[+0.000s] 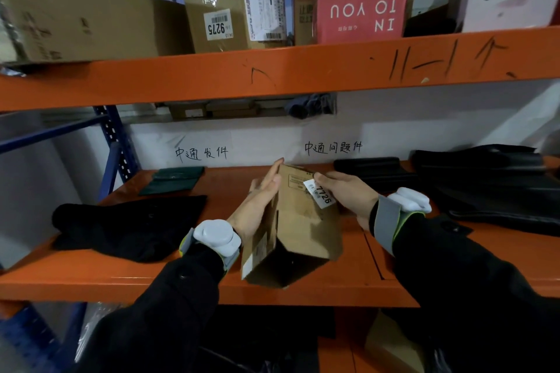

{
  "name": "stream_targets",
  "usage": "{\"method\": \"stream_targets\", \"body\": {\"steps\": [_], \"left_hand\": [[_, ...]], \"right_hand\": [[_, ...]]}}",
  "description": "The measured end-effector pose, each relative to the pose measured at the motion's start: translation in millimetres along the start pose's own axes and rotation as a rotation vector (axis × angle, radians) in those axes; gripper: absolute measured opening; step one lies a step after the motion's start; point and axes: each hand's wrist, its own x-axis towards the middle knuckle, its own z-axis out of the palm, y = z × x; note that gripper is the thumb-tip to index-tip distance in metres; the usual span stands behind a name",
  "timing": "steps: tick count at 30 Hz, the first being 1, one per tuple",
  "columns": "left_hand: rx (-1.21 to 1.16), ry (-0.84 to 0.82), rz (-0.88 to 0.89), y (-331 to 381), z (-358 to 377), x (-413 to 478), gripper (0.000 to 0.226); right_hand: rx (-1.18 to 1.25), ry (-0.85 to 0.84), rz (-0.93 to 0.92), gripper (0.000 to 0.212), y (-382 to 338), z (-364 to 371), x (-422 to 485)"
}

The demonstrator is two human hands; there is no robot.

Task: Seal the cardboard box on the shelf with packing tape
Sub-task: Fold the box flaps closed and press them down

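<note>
A small brown cardboard box [298, 221] with a white label reading 7726 rests tilted on the orange shelf [181, 278], its near end open and dark inside. My left hand [257, 203] presses flat against the box's left side, fingers pointing up. On the right upper side, my right hand [345, 194] grips the box by the label. No packing tape is in view.
A black garment [130, 224] lies left of the box, with a dark green folded item [172, 180] behind it. Black bags [485, 185] fill the shelf's right side. The upper shelf beam [272, 70] carries several boxes, among them a pink one [360, 10].
</note>
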Motion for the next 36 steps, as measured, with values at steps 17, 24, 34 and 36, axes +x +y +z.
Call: {"method": "stream_targets", "body": {"steps": [17,24,34,36], "left_hand": [[-0.214,-0.068,-0.352,-26.2,3.8,32.1,0.074],[-0.342,0.005,-0.609,-94.2,12.3,51.8,0.110],[-0.334,0.021,-0.705,-179.1,33.5,88.0,0.118],[-0.306,0.079,-0.707,-188.0,33.8,95.7,0.126]], "right_hand": [[0.297,-0.176,0.301,0.034,6.6,-5.4,7.2],[0.272,-0.177,0.346,0.074,29.1,3.3,12.7],[0.168,-0.160,0.424,0.077,60.7,14.9,37.3],[0.150,-0.179,0.389,0.087,58.7,18.6,36.1]]}}
